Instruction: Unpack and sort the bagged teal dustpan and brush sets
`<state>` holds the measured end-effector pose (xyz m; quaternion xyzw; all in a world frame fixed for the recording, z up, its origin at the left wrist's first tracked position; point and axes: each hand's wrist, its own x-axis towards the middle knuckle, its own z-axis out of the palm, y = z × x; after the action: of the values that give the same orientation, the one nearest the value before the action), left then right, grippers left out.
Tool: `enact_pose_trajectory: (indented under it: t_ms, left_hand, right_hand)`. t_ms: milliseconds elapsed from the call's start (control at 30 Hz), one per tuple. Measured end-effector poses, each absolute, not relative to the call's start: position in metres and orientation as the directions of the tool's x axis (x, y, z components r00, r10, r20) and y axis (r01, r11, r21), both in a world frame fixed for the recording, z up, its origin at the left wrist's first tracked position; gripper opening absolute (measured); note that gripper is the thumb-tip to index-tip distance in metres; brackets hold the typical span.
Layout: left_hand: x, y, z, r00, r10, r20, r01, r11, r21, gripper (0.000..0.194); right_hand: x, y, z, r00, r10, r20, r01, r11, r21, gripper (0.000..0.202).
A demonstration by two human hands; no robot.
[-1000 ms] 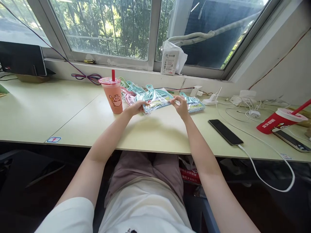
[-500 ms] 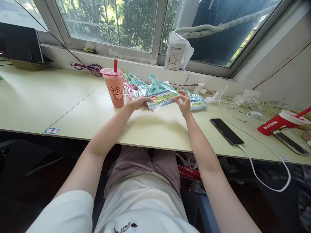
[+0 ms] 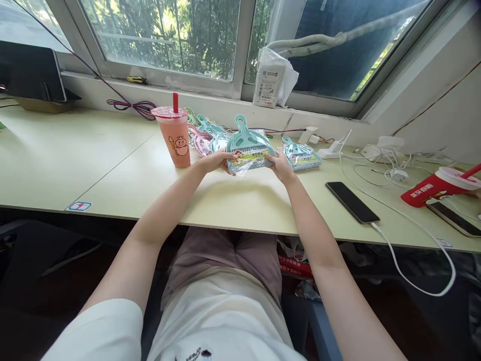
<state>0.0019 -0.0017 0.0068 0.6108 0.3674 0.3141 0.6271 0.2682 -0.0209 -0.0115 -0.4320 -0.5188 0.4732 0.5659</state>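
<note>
A teal mini dustpan and brush set point(image 3: 248, 141) in clear plastic wrap is held just above the table, its handle pointing away from me. My left hand point(image 3: 217, 161) grips its left lower corner, and my right hand point(image 3: 281, 167) grips the right lower corner. A printed yellow label and the brush bristles show through the wrap. Just right of my right hand lies another wrapped teal dustpan set point(image 3: 300, 154). Behind my left hand is a pile of wrapped sets, among them a pink dustpan point(image 3: 201, 140), partly hidden by a cup.
A tall pink drink cup point(image 3: 176, 138) with a red straw stands left of my left hand. To the right lie a black phone point(image 3: 352, 202) on a white cable, chargers and a tilted red cup point(image 3: 432, 190). A boxed item point(image 3: 268, 86) rests on the windowsill.
My right hand has shifted from a raised fingertip pinch to a lower, fuller grip on the set's right corner. The set now faces me more squarely.
</note>
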Motion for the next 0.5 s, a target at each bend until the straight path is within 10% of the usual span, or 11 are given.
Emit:
enact_pose_trajectory:
  t_ms: [233,400,500]
  left_hand:
    - [0.026,-0.016,0.007,0.258,0.932,0.255,0.083,-0.285,0.955,0.060]
    - [0.031,-0.018,0.001,0.456,0.720,0.523,0.156,-0.643,0.750,0.095]
    - [0.033,-0.015,-0.008,0.398,0.726,0.561,0.264,-0.676,0.688,0.077]
  right_hand:
    - [0.273,-0.014,-0.007,0.182,0.979,0.089,-0.286,0.139,-0.948,0.019]
    - [0.275,-0.014,-0.004,0.287,0.954,0.091,-0.360,0.195,-0.912,0.017]
    - [0.271,-0.015,-0.006,0.295,0.951,0.094,-0.348,0.199,-0.916,0.019]
